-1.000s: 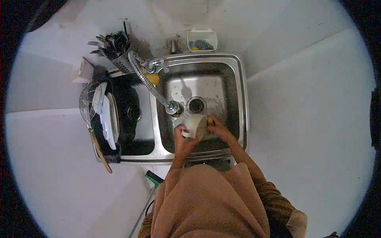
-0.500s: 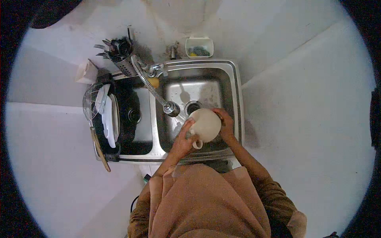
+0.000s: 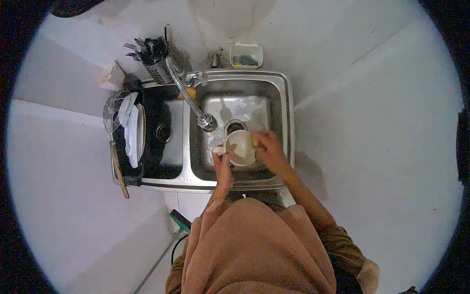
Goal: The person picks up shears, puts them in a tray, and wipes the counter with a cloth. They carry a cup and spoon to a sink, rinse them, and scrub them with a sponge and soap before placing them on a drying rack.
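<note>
Okay, mug (image 3: pixel 240 147) sits centre frame over the sink basin (image 3: pixel 289 122). Your left hand (image 3: pixel 223 164) fingers clamp its handle, right hand (image 3: pixel 267 147) fingers grip the rim. Best hold it low beneath the spray head (image 3: pixel 207 122).

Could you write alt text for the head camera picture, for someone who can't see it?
A person's left hand and right hand hold a cream mug, mouth up, near the faucet over the right basin of a steel double sink. The left basin holds a rack of plates.
</note>
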A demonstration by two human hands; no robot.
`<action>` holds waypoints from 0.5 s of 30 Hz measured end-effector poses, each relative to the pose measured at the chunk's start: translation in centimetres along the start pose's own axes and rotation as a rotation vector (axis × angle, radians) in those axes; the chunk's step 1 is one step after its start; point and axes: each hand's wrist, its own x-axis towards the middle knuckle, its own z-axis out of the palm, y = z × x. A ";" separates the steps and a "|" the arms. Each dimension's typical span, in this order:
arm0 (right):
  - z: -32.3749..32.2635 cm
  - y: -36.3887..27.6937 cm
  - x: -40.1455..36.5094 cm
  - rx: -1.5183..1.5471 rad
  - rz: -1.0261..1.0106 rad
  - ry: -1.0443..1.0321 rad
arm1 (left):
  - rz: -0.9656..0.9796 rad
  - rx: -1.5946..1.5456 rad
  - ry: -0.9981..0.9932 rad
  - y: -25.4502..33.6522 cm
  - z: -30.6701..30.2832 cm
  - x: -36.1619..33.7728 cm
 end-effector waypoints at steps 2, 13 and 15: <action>2.3 3.0 -0.2 -0.333 -0.066 -0.099 | 0.105 -0.041 -0.066 -0.6 0.7 -0.9; 6.4 6.8 0.5 -0.433 -0.192 -0.450 | 0.346 0.158 -0.045 -2.8 -0.2 0.2; 6.3 6.9 1.6 -0.474 -0.441 -0.169 | 0.281 0.091 -0.034 -2.7 0.8 0.3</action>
